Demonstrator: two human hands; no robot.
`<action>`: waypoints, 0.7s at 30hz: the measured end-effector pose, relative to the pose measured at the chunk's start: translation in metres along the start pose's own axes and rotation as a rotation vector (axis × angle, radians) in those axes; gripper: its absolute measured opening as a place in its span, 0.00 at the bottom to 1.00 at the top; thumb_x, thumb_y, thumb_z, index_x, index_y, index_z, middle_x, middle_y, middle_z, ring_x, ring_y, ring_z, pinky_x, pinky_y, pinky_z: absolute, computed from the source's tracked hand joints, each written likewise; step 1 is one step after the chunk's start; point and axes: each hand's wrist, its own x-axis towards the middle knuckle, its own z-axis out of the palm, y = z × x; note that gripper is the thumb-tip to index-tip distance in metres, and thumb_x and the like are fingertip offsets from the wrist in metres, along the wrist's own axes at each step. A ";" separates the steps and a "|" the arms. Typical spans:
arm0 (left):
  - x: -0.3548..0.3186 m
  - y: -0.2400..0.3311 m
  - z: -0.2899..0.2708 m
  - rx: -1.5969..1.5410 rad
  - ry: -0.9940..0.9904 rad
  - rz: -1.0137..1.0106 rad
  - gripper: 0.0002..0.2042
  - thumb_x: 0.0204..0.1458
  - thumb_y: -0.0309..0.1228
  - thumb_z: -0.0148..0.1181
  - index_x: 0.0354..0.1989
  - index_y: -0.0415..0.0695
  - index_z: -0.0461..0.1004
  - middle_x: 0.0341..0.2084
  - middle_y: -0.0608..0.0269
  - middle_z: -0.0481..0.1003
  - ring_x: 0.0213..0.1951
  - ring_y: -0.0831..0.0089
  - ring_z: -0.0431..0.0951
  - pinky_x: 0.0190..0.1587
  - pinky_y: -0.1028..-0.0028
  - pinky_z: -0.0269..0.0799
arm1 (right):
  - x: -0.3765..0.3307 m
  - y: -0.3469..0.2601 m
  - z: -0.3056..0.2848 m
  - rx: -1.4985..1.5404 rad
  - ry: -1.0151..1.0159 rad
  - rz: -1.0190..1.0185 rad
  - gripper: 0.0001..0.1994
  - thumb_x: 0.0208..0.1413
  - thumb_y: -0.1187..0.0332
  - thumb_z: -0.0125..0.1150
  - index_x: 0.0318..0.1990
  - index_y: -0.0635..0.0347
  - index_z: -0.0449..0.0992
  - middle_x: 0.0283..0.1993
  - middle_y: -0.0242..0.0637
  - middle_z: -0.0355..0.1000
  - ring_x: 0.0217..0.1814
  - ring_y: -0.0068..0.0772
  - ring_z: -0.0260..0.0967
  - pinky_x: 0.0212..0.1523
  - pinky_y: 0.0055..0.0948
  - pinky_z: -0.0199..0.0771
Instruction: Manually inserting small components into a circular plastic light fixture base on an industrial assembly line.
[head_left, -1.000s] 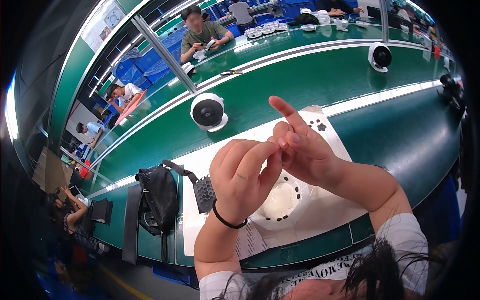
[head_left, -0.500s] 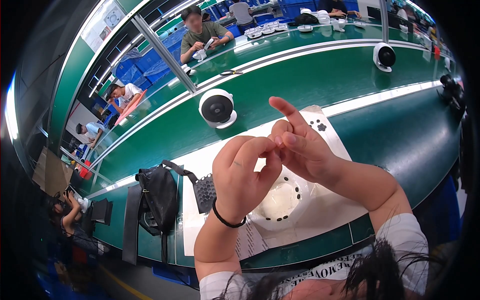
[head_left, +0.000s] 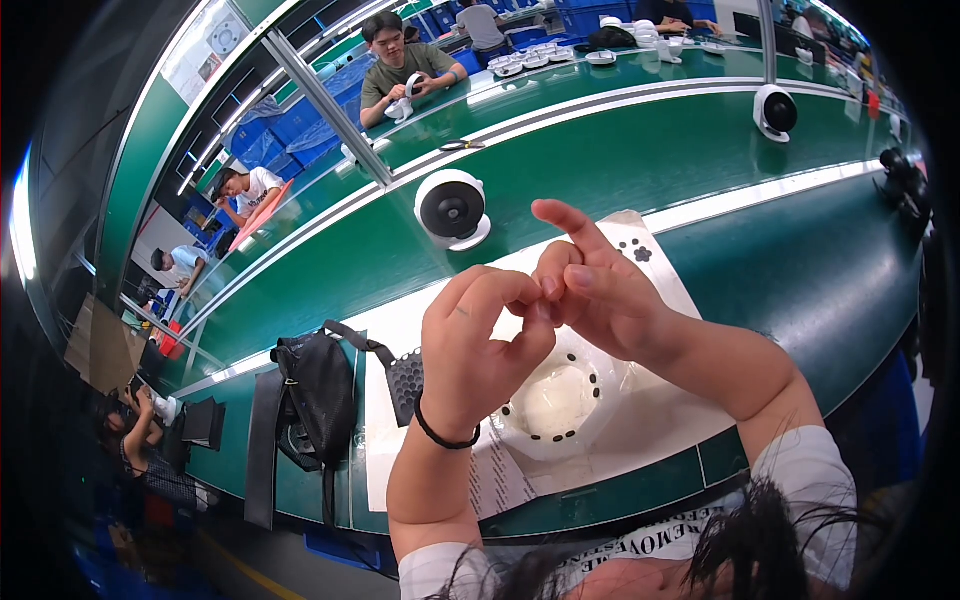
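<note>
White plastic makes up the round fan grille (head_left: 560, 405), which lies flat on a white mat (head_left: 650, 440) spread over the green bench top (head_left: 800, 290); this grille is taken as the landmark. Only the head view is available.

Directly above the grille, lifted clear of it, the left hand (head_left: 478, 350) and the right hand (head_left: 600, 290) are held with their fingertips meeting. The thumb and forefinger of the left hand are curled together into a pinch, and the right thumb and middle fingers are pressed against that pinch, while the right forefinger is stretched up and away. Whether something small is clamped between the tips cannot be told; nothing is seen there. The grille therefore lies straight below the fingers, toward the person; being round, it has no long axis. Both hands are about equally near it, the left wrist with its black band (head_left: 447, 436) passing over its left edge.

Left of the grille, a small dark perforated piece (head_left: 405, 385) rests at the mat's edge, and farther left a black bag (head_left: 315, 400) is set. Beyond the grille, a white round fan (head_left: 452, 210) stands upright. Between hands and grille nothing intervenes.
</note>
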 end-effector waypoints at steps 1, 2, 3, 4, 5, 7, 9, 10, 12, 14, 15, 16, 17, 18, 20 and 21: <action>0.000 -0.001 0.000 -0.005 0.000 -0.004 0.10 0.30 0.17 0.59 0.24 0.42 0.68 0.18 0.63 0.71 0.21 0.71 0.72 0.24 0.78 0.68 | 0.000 0.000 0.000 0.000 0.000 0.000 0.29 0.53 0.65 0.52 0.60 0.54 0.45 0.31 0.31 0.63 0.33 0.22 0.58 0.37 0.24 0.58; 0.000 -0.001 0.001 -0.011 0.001 -0.008 0.10 0.30 0.17 0.59 0.24 0.41 0.69 0.18 0.63 0.71 0.21 0.71 0.72 0.24 0.78 0.68 | 0.000 0.001 -0.001 0.003 0.001 0.001 0.29 0.53 0.65 0.52 0.59 0.54 0.45 0.31 0.31 0.63 0.33 0.22 0.58 0.37 0.24 0.58; -0.001 -0.002 0.001 -0.011 0.000 -0.009 0.10 0.30 0.17 0.59 0.24 0.41 0.69 0.18 0.63 0.71 0.21 0.71 0.72 0.24 0.78 0.68 | 0.000 0.001 -0.001 0.006 0.002 0.002 0.29 0.53 0.66 0.52 0.59 0.54 0.46 0.31 0.31 0.63 0.33 0.22 0.58 0.37 0.24 0.58; 0.000 -0.001 0.000 -0.008 -0.002 -0.010 0.10 0.30 0.17 0.59 0.24 0.41 0.69 0.18 0.63 0.71 0.21 0.71 0.72 0.24 0.78 0.68 | 0.000 0.000 -0.001 0.006 0.002 0.000 0.29 0.53 0.66 0.52 0.59 0.54 0.46 0.31 0.31 0.63 0.33 0.22 0.58 0.37 0.24 0.58; 0.001 0.000 0.000 -0.006 -0.005 -0.011 0.10 0.30 0.17 0.59 0.23 0.41 0.69 0.18 0.63 0.71 0.21 0.71 0.72 0.24 0.77 0.68 | 0.000 -0.001 0.000 0.011 0.002 0.002 0.29 0.53 0.66 0.52 0.59 0.54 0.46 0.31 0.31 0.63 0.33 0.22 0.58 0.37 0.24 0.58; 0.001 0.000 0.000 -0.007 -0.006 -0.013 0.10 0.30 0.17 0.59 0.23 0.41 0.69 0.18 0.63 0.71 0.21 0.71 0.72 0.24 0.77 0.68 | 0.000 -0.001 0.001 0.017 0.002 0.004 0.29 0.53 0.66 0.52 0.59 0.54 0.46 0.31 0.30 0.63 0.33 0.22 0.58 0.37 0.24 0.58; 0.000 -0.001 0.000 -0.009 -0.007 -0.016 0.10 0.30 0.17 0.59 0.23 0.41 0.69 0.18 0.62 0.71 0.21 0.71 0.72 0.23 0.77 0.68 | 0.000 0.000 0.000 0.019 0.012 0.009 0.29 0.53 0.65 0.52 0.59 0.54 0.46 0.30 0.30 0.63 0.33 0.22 0.58 0.37 0.23 0.58; 0.000 -0.002 0.000 -0.011 -0.011 -0.012 0.10 0.30 0.17 0.59 0.23 0.41 0.69 0.18 0.63 0.71 0.21 0.71 0.73 0.23 0.77 0.68 | 0.000 0.000 0.000 0.020 0.013 0.009 0.29 0.53 0.65 0.52 0.59 0.54 0.46 0.30 0.30 0.63 0.33 0.22 0.58 0.37 0.23 0.58; 0.001 -0.002 0.000 -0.013 -0.015 -0.006 0.10 0.30 0.17 0.59 0.23 0.41 0.69 0.18 0.63 0.71 0.21 0.71 0.73 0.23 0.78 0.68 | -0.001 -0.001 0.000 0.025 -0.020 0.014 0.29 0.52 0.65 0.52 0.59 0.53 0.46 0.29 0.30 0.63 0.33 0.22 0.58 0.37 0.24 0.58; 0.001 -0.001 0.000 -0.006 -0.009 -0.010 0.09 0.30 0.17 0.59 0.23 0.41 0.69 0.17 0.63 0.70 0.21 0.71 0.72 0.23 0.78 0.67 | -0.002 -0.002 0.002 0.063 -0.009 0.026 0.29 0.52 0.66 0.52 0.59 0.53 0.45 0.29 0.30 0.63 0.33 0.22 0.59 0.37 0.24 0.58; 0.001 -0.001 0.000 -0.008 -0.010 -0.010 0.09 0.30 0.17 0.59 0.23 0.41 0.69 0.17 0.63 0.70 0.21 0.71 0.72 0.23 0.78 0.67 | -0.002 -0.003 0.002 0.101 0.000 0.038 0.30 0.52 0.66 0.52 0.60 0.53 0.45 0.28 0.30 0.63 0.33 0.22 0.59 0.37 0.24 0.58; 0.001 -0.001 0.000 -0.002 -0.004 0.004 0.09 0.30 0.17 0.60 0.23 0.41 0.69 0.17 0.63 0.70 0.20 0.71 0.72 0.22 0.78 0.67 | -0.002 -0.003 0.002 0.101 0.000 0.038 0.30 0.52 0.66 0.52 0.60 0.53 0.45 0.28 0.30 0.63 0.33 0.22 0.59 0.37 0.24 0.58; 0.001 -0.001 0.000 0.004 0.001 0.018 0.10 0.30 0.17 0.60 0.23 0.41 0.70 0.17 0.63 0.70 0.20 0.72 0.72 0.22 0.78 0.66 | -0.002 -0.004 0.002 0.122 -0.006 0.036 0.30 0.52 0.67 0.52 0.60 0.53 0.45 0.28 0.30 0.63 0.33 0.22 0.59 0.37 0.24 0.57; 0.001 -0.001 -0.001 0.004 0.001 0.018 0.10 0.30 0.17 0.60 0.23 0.41 0.70 0.17 0.63 0.70 0.20 0.72 0.72 0.22 0.78 0.66 | -0.001 -0.005 0.002 0.142 -0.011 0.035 0.30 0.52 0.67 0.52 0.60 0.54 0.44 0.28 0.30 0.63 0.33 0.22 0.59 0.37 0.24 0.57; 0.001 -0.001 -0.001 -0.026 -0.011 0.044 0.10 0.31 0.17 0.61 0.24 0.42 0.71 0.16 0.64 0.70 0.19 0.72 0.72 0.21 0.78 0.66 | -0.001 -0.006 0.003 0.140 -0.008 0.026 0.30 0.51 0.67 0.52 0.60 0.54 0.44 0.28 0.30 0.64 0.33 0.22 0.60 0.37 0.24 0.57; 0.001 0.000 -0.001 -0.026 -0.011 0.044 0.10 0.31 0.17 0.61 0.24 0.42 0.71 0.16 0.64 0.70 0.19 0.72 0.72 0.21 0.78 0.66 | -0.001 -0.006 0.003 0.137 -0.004 0.017 0.30 0.51 0.68 0.52 0.60 0.54 0.44 0.28 0.30 0.64 0.34 0.22 0.60 0.37 0.24 0.57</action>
